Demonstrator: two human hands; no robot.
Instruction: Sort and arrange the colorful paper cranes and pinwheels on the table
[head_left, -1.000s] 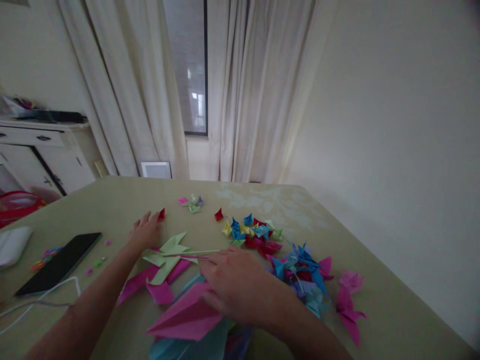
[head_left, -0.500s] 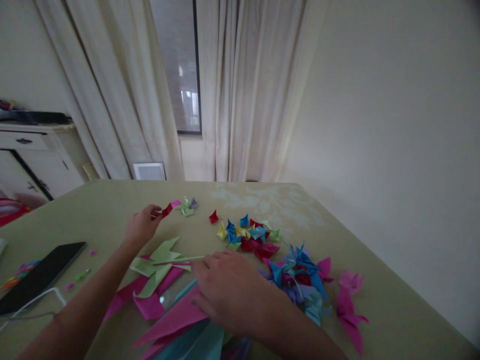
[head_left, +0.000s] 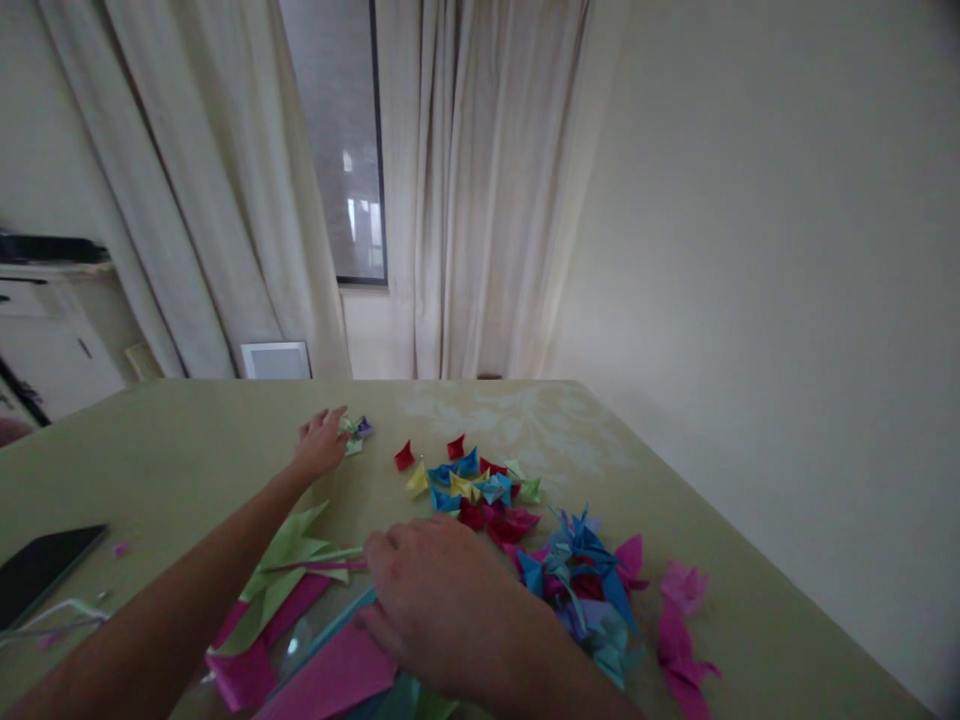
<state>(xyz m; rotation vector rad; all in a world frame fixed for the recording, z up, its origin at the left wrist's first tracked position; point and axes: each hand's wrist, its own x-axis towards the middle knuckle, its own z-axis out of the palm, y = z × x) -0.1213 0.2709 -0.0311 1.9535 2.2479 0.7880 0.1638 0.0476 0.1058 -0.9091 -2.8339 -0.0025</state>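
My left hand (head_left: 322, 442) reaches far across the table, fingers spread, nothing visible in it. Its fingertips are at a small cluster of green and purple folded paper pieces (head_left: 354, 432), partly hiding it. My right hand (head_left: 442, 605) hovers low over large folded papers, fingers curled; what they grip, if anything, is hidden. Thin points of a green folded paper (head_left: 289, 555) run to its fingers. A large pink folded paper (head_left: 337, 670) lies below it. Beyond it are small coloured paper pieces (head_left: 465, 487), with red pieces (head_left: 403, 456) at the far edge.
Blue and purple paper cranes (head_left: 585, 560) are heaped right of my right hand, with pink ones (head_left: 684, 650) further right. At the left lie a dark phone-like slab (head_left: 52, 565) and a white cable (head_left: 60, 620). Curtains (head_left: 495, 200) hang behind the table (head_left: 225, 430).
The small red paper piece has left my left hand, which has opened and moved farther out to the cluster. Another red piece now lies behind the coloured group. My right hand stays put; the view has shifted.
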